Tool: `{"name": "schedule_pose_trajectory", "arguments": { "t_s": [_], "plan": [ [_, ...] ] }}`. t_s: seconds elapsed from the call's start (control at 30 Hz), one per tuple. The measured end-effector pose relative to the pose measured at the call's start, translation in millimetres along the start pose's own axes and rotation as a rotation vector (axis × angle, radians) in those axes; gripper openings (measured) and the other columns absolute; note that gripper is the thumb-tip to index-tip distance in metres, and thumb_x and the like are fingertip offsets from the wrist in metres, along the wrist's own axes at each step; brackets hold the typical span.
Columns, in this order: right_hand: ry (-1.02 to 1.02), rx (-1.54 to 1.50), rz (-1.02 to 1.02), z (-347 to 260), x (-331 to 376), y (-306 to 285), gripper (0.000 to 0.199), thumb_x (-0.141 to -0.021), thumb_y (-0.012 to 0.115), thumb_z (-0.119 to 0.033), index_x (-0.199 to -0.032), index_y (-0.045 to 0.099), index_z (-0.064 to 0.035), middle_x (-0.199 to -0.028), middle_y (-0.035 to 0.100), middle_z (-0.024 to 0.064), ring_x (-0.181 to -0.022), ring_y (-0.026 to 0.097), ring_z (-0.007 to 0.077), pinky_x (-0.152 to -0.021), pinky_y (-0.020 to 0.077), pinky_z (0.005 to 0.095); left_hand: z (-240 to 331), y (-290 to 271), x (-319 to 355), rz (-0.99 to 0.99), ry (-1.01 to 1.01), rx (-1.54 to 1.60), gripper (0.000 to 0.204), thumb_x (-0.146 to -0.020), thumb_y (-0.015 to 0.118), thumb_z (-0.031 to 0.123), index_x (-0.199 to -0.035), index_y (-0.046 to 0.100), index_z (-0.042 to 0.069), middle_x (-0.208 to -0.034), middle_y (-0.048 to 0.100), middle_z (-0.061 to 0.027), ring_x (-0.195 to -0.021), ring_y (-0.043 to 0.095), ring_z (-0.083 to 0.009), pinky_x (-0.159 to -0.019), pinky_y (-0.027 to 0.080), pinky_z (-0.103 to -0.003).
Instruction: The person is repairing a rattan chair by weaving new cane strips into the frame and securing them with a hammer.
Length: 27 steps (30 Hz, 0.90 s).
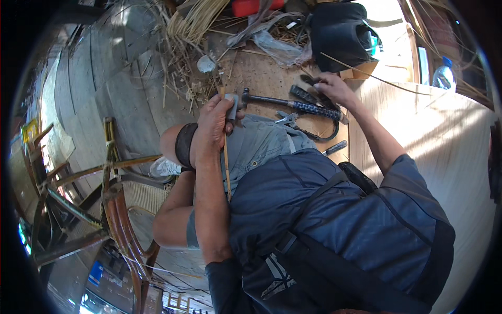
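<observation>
Thin tan cane strip [227,167]: clamped in your left hand [213,119] with a grey square piece [232,106], long axis toward your torso. Your right hand [334,88], rightward, is beside black-handled hammer [290,103] near brown wooden board's [234,68] right edge; can't tell its grip.

The left hand's grip [212,118] hid part of the small grey pad [231,107] and a stretch of the thin cane strip [226,167], whose lower end was lost between forearm and dark shirt [293,209]. The right hand's grip [336,90] was slightly blurred, and the dark object [307,79] at its fingertips was too smeared to identify. The top edge cut off the red object [256,7] and the cane bundle [196,21]. The leg partly covered the pale shoe [165,167].
</observation>
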State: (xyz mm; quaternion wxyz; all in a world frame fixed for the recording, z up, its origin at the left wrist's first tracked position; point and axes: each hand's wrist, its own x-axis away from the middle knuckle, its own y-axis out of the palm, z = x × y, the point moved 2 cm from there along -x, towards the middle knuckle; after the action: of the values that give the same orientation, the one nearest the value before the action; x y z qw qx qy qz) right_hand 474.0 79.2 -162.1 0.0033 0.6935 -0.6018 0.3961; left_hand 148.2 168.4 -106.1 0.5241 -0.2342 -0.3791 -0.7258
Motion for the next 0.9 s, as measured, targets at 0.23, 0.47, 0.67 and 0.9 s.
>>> {"name": "schedule_pose_trajectory", "arguments": {
  "t_s": [0.23,0.47,0.67,0.9],
  "plan": [
    [-0.066,-0.805,0.161,-84.0,20.8,-30.7,0.034,-0.09,0.048,-0.017,-0.117,0.049,0.0021,-0.096,0.059,0.008,-0.087,0.055,0.0157,-0.076,0.0436,0.0247,-10.8,-4.7,-5.3,-0.015,0.318,-0.475,0.024,-0.083,0.056,0.025,-0.09,0.062,0.002,-0.077,0.055,-0.0041,-0.065,0.053,-0.015,-0.054,0.042,-0.029],
    [0.087,-1.297,-0.369,-104.6,31.9,78.8,0.028,-0.085,0.055,-0.022,-0.106,0.05,-0.0049,-0.074,0.05,0.0025,-0.07,0.05,0.0155,-0.07,0.0437,0.0299,-18.8,-7.1,-1.4,0.091,0.326,-0.044,0.027,-0.08,0.062,0.03,-0.065,0.056,0.008,-0.05,0.042,0.0046,-0.041,0.034,-0.005,-0.036,0.024,-0.024],
    [-0.143,-0.309,-0.251,-114.8,73.4,95.4,0.025,-0.083,0.058,-0.024,-0.094,0.058,-0.0008,-0.082,0.061,0.0074,-0.075,0.056,0.0161,-0.071,0.045,0.0284,-12.4,-4.4,-2.7,-0.007,0.203,0.244,0.024,-0.084,0.059,0.028,-0.089,0.057,0.005,-0.054,0.056,-0.0042,-0.042,0.052,-0.01,-0.031,0.033,-0.02],
    [-0.189,0.2,-0.408,-160.3,14.9,63.3,0.024,-0.085,0.053,-0.022,-0.099,0.052,-0.0013,-0.08,0.059,0.0191,-0.077,0.059,0.0317,-0.067,0.0445,0.0388,-7.1,-21.6,-6.8,0.113,0.122,0.144,0.021,-0.084,0.061,0.026,-0.085,0.057,0.006,-0.062,0.054,0.0003,-0.044,0.05,-0.0059,-0.031,0.03,-0.019]
  ]
}}
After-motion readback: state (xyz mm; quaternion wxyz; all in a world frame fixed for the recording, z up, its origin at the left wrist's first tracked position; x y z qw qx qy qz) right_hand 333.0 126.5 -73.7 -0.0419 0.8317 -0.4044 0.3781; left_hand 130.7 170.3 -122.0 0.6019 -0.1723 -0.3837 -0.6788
